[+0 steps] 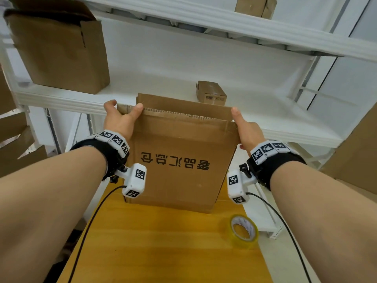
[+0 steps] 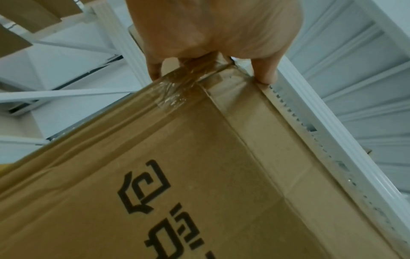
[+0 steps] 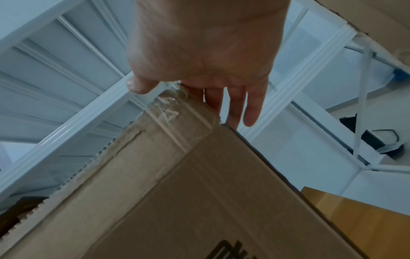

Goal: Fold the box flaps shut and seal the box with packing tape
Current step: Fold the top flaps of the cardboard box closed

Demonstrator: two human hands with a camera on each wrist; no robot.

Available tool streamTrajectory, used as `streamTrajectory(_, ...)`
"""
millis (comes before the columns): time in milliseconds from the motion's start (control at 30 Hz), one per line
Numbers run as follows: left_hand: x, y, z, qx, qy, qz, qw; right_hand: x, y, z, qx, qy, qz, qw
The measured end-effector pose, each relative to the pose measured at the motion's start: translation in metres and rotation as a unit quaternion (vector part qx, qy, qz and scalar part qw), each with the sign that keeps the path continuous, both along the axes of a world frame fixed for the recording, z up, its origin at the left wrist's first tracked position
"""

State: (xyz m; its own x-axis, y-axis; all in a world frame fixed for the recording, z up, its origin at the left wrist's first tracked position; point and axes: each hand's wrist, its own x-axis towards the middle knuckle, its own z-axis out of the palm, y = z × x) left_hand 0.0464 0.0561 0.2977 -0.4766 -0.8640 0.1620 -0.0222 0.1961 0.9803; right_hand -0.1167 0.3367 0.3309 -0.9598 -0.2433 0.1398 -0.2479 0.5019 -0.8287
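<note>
Two hands steady the box [image 1: 179, 160], which stands on the yellow worktop [image 1: 163, 242] just before the white shelf [image 1: 61, 94]. At the left, our left hand [image 1: 120, 121] grips the top corner, thumb over the near edge and fingers [image 2: 265, 73] curled round the rim beside old clear tape. The near flap looks partly down, its corrugated edge showing, and a far flap [image 1: 163, 101] stands up. To fold well, we judge both near corners should go down together, so the crease stays straight. At the right, our right hand [image 1: 247, 131] lies along the other corner, thumb up on the near face, fingers [image 3: 235, 105] straight down the side, holding nothing. Farther right, the roll of packing tape [image 1: 243, 229] lies on the worktop, untouched.
</note>
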Motion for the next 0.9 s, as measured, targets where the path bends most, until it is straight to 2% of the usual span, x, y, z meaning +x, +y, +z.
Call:
streamTrajectory(167,-0.002,-0.003,0.001,0.026,-0.012,0.017,0.999,-0.001,0.001,-0.004,-0.003,0.037,0.05,0.998)
streamTrajectory(267,-0.004,-0.008,0.005,0.014,-0.038,0.033,0.999,0.003,0.005,-0.002,0.041,0.118,0.056,0.991)
streamTrajectory(400,-0.006,-0.013,0.005,-0.013,-0.072,0.047,0.996,0.006,-0.001,0.001,0.112,0.154,0.109,0.976)
streamTrajectory(633,-0.007,-0.02,-0.005,-0.097,-0.131,0.056,0.985,0.002,-0.012,0.003,0.219,0.208,0.137,0.943)
streamTrajectory(700,-0.01,-0.017,-0.004,-0.133,-0.183,0.085,0.97,0.001,-0.015,0.002,0.239,0.22,0.144,0.935)
streamTrajectory(800,-0.014,-0.005,0.002,-0.22,-0.273,0.117,0.929,-0.001,-0.018,-0.003,0.253,0.218,0.146,0.931)
streamTrajectory(900,-0.022,0.005,0.012,-0.314,-0.342,0.058,0.884,0.0,-0.019,-0.008,0.262,0.217,0.145,0.929)
